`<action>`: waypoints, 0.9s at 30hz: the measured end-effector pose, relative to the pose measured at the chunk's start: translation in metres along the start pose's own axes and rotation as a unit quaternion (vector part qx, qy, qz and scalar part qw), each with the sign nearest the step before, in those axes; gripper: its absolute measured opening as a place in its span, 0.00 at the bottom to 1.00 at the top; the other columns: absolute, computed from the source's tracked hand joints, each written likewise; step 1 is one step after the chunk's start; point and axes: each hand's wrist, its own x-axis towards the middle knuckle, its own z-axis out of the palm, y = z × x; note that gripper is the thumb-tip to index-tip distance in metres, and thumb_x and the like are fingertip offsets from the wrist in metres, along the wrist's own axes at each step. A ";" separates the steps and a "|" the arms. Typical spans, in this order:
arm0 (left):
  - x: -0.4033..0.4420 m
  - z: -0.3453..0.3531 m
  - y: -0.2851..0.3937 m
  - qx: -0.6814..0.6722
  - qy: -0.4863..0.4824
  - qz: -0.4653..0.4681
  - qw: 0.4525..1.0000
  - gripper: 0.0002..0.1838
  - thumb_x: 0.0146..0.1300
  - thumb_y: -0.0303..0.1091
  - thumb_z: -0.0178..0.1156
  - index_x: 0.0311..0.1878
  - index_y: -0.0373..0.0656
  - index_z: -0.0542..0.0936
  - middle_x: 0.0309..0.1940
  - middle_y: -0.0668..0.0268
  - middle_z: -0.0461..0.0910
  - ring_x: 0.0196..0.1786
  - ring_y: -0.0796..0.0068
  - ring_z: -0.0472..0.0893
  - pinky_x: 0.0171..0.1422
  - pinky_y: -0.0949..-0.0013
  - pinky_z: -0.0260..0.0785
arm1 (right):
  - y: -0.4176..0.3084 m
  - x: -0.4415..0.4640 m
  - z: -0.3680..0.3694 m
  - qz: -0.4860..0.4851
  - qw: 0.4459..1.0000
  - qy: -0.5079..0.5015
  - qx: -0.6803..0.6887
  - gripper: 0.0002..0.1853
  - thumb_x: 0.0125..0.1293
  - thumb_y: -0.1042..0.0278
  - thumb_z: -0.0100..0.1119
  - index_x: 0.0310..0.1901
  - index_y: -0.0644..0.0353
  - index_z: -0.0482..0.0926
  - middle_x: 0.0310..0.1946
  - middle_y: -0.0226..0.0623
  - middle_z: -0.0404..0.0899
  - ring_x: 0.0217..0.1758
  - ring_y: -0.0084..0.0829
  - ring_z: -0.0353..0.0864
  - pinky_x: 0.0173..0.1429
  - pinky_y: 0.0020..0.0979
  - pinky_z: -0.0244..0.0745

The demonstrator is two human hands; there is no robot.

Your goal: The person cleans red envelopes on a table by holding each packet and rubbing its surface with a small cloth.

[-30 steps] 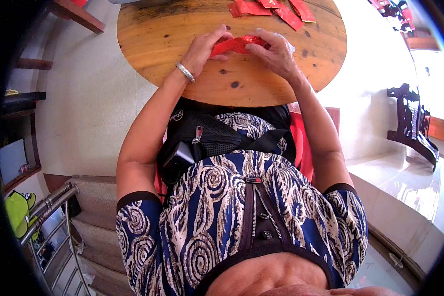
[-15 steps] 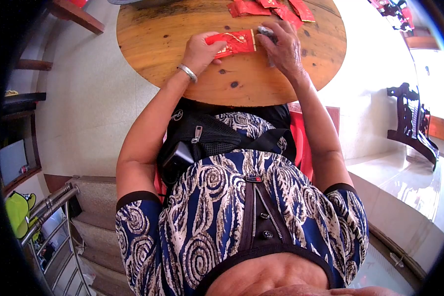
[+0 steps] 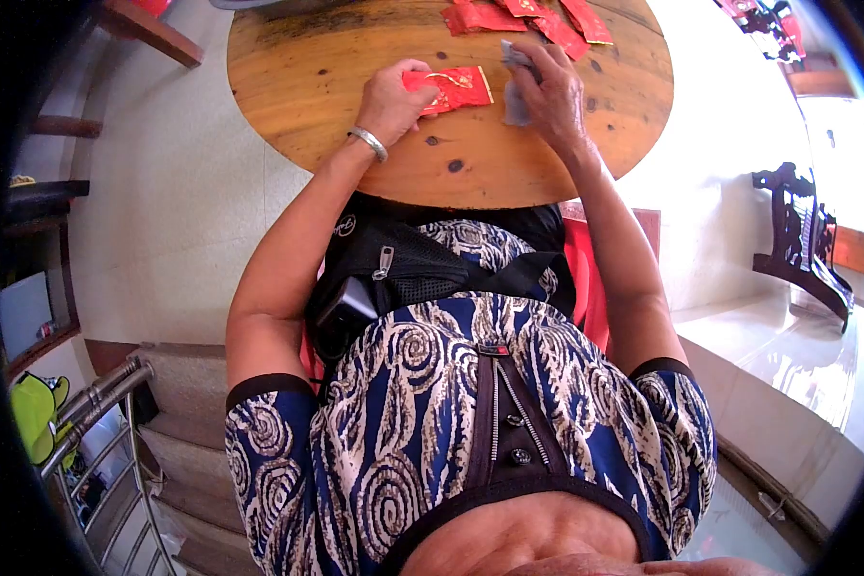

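My left hand [image 3: 391, 97] is closed on a red envelope [image 3: 464, 88] with gold print, thumb on top of it, held just over the round wooden table [image 3: 298, 96]. A silver bangle circles that wrist. Facing it from the right, my right hand [image 3: 555, 94] pinches a thin, crumpled grey piece [image 3: 516, 108], which looks like plastic film or cloth. Part of this piece hangs below the fingers, and another bit sticks out above them. Beyond my right hand, several more red envelopes [image 3: 560, 35] lie in a loose pile.
The rim of a grey container [image 3: 259, 4] shows at the table's far left. Below the table edge a black bag [image 3: 403, 264] rests on my lap. A metal stair railing [image 3: 96, 398] stands at lower left, and a dark carved wooden chair [image 3: 799, 240] at right.
The red envelope has shifted slightly left and down with my left hand, away from my right. The grey piece now shows more, spread above and below my right fingers.
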 end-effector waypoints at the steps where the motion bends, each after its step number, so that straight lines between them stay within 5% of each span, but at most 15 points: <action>1: -0.001 0.000 0.003 0.033 0.002 0.001 0.999 0.14 0.56 0.32 0.63 0.45 0.37 0.82 0.28 0.63 0.83 0.22 0.76 0.82 0.22 0.73 0.74 | -0.010 -0.001 0.003 -0.033 0.999 -0.003 0.009 0.13 0.58 0.70 0.60 0.47 0.54 0.82 0.43 0.41 0.77 0.51 0.43 0.76 0.52 0.39 0.74; 5: 0.000 0.001 0.001 0.083 -0.012 0.012 0.996 0.13 0.57 0.32 0.64 0.45 0.40 0.82 0.26 0.63 0.83 0.21 0.75 0.81 0.23 0.72 0.74 | -0.038 -0.012 0.028 -0.191 0.981 -0.031 -0.018 0.14 0.56 0.71 0.60 0.45 0.51 0.82 0.42 0.39 0.76 0.47 0.44 0.76 0.50 0.40 0.75; 8: 0.001 0.002 -0.005 0.068 -0.004 0.014 0.998 0.12 0.58 0.33 0.65 0.44 0.41 0.82 0.25 0.63 0.83 0.20 0.75 0.80 0.23 0.71 0.73 | -0.040 -0.017 0.042 -0.218 0.972 -0.037 -0.078 0.13 0.55 0.71 0.60 0.44 0.51 0.81 0.40 0.38 0.75 0.45 0.44 0.75 0.48 0.41 0.74; 23: 0.003 0.006 -0.002 0.050 -0.004 -0.035 0.998 0.15 0.59 0.30 0.66 0.49 0.40 0.81 0.32 0.61 0.84 0.24 0.74 0.84 0.22 0.73 0.74 | -0.016 -0.003 0.023 -0.052 0.991 -0.071 -0.101 0.13 0.59 0.68 0.56 0.46 0.50 0.82 0.41 0.41 0.76 0.48 0.46 0.75 0.51 0.45 0.74; 27: 0.003 0.004 -0.002 0.060 -0.006 -0.034 0.998 0.14 0.59 0.29 0.66 0.49 0.39 0.81 0.34 0.60 0.84 0.27 0.74 0.86 0.21 0.74 0.75 | -0.006 -0.003 0.013 -0.076 0.984 -0.071 -0.146 0.13 0.59 0.67 0.57 0.45 0.50 0.82 0.42 0.40 0.76 0.49 0.46 0.76 0.51 0.44 0.74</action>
